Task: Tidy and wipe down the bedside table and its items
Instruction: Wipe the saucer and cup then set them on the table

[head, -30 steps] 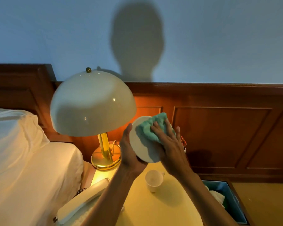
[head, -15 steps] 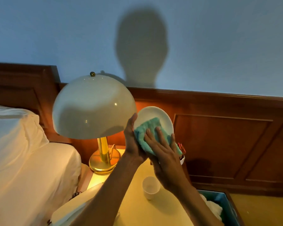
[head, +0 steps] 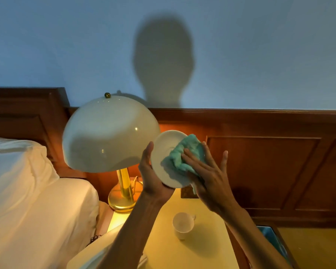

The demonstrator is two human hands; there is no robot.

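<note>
My left hand (head: 151, 177) grips a white saucer (head: 163, 150) by its lower left rim and holds it tilted upright above the bedside table (head: 163, 247). With straight fingers, my right hand (head: 208, 177) presses a green cloth (head: 184, 154) against the saucer's face. A white cup (head: 182, 224) stands on the table below the hands. The lit lamp (head: 109, 133), with a cream dome shade and brass stem, stands at the table's back left.
A bed with white pillows (head: 27, 191) lies to the left. A white phone (head: 97, 251) sits at the table's front left. Wood panelling (head: 270, 167) runs behind. A blue bin (head: 272, 235) sits low on the right, beside the table.
The saucer has tilted and shifted slightly to the right. The cloth has moved from the saucer's lower left up to its right side, with my right hand rubbing across the face.
</note>
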